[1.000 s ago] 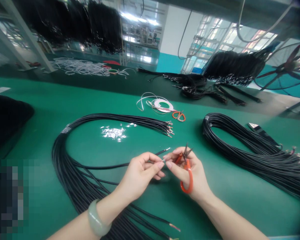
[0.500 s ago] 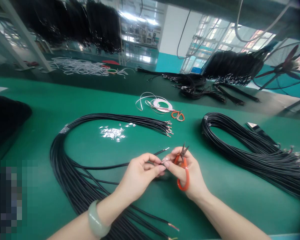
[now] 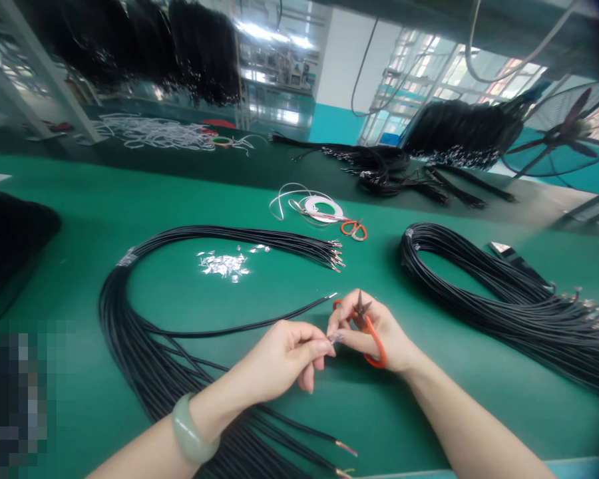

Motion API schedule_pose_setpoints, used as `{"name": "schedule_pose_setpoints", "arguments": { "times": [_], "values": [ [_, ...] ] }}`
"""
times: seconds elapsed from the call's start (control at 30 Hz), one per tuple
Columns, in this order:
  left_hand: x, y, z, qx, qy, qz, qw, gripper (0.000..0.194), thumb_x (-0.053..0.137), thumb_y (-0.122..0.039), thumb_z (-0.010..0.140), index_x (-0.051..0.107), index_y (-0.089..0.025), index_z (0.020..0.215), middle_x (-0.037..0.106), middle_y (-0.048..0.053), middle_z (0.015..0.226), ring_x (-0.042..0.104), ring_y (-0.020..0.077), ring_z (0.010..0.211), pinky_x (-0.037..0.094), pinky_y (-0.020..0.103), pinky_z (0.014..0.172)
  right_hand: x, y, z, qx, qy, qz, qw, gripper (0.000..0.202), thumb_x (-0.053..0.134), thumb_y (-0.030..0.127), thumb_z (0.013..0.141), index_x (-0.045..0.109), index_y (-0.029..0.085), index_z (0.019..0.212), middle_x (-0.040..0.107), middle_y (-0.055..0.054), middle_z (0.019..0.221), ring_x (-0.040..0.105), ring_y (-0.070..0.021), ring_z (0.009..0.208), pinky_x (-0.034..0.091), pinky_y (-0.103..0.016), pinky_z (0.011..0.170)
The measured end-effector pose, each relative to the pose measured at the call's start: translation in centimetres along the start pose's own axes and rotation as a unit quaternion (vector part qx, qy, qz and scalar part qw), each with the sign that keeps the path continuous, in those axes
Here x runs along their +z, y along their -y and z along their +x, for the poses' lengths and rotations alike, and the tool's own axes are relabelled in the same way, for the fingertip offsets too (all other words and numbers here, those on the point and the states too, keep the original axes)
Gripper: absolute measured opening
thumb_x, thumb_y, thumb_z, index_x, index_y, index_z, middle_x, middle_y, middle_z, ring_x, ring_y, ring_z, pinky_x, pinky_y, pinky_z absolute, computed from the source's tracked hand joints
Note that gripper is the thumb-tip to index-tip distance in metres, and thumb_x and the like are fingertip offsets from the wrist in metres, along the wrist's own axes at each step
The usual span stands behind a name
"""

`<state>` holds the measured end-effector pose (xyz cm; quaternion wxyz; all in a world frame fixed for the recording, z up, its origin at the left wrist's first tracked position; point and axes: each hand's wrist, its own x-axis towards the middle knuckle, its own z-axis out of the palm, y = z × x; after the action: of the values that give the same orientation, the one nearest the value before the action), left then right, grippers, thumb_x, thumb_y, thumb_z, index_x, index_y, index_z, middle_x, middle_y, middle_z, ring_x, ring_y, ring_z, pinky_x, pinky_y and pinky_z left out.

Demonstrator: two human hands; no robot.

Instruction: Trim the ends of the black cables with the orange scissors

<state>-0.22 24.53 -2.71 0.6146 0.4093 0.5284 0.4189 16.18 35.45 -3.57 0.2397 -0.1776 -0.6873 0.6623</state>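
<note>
My right hand has orange-handled scissors hooked in it, blades upward and slightly apart. Its thumb and forefinger also pinch at a small shiny piece that looks like foil. My left hand, fingers closed in a pinch, meets it there, on what appears to be the end of a black cable; the hand hides most of that cable. The cable bundle curves across the left side and under my left forearm. Two cables with stripped tips lie just beyond my hands.
Foil scraps lie inside the bundle's curve. Behind them are a tape roll and a second pair of scissors. Another looped cable bundle is at right, a dark heap at left. A fan stands behind.
Both hands have shifted a little; the left hand has turned and its lower fingers hang looser. The scissors have tilted in the right hand. The pinched shiny piece shows more clearly.
</note>
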Motion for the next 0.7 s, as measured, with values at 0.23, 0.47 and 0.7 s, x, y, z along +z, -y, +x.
{"name": "schedule_pose_setpoints", "arguments": {
  "times": [0.23, 0.47, 0.7],
  "values": [
    [0.1, 0.7, 0.3, -0.069, -0.030, -0.038, 0.996, 0.040, 0.062, -0.051, 0.080, 0.055, -0.015, 0.065, 0.057, -0.001, 0.043, 0.053, 0.0099, 0.035, 0.040, 0.017, 0.037, -1.4, 0.1, -0.7, -0.216, 0.082, -0.393, 0.890, 0.019, 0.055, 0.012, 0.088, 0.061, 0.029, 0.092, 0.075, 0.000, 0.095, 0.063, -0.0165, 0.074, 0.041, -0.038, 0.081],
    [-0.2, 1.5, 0.8, -0.031, -0.145, -0.159, 0.976, 0.032, 0.068, -0.045, 0.075, 0.061, -0.014, 0.083, 0.057, -0.003, 0.060, 0.059, 0.0113, 0.047, 0.044, 0.021, 0.045, -0.7, 1.5, 0.1, -0.287, -0.039, -0.492, 0.821, 0.029, 0.058, 0.010, 0.082, 0.063, 0.034, 0.098, 0.075, 0.000, 0.101, 0.066, -0.0188, 0.077, 0.041, -0.040, 0.084],
    [0.9, 1.6, -0.5, 0.055, -0.169, 0.007, 0.984, 0.016, 0.065, -0.030, 0.075, 0.071, -0.016, 0.075, 0.054, -0.003, 0.048, 0.047, 0.0125, 0.045, 0.032, 0.023, 0.045, 5.0, 0.8, 12.1, -0.097, 0.004, -0.300, 0.949, 0.019, 0.062, 0.019, 0.076, 0.058, 0.022, 0.094, 0.068, -0.001, 0.083, 0.063, -0.0182, 0.076, 0.049, -0.033, 0.074]
  ]
}}
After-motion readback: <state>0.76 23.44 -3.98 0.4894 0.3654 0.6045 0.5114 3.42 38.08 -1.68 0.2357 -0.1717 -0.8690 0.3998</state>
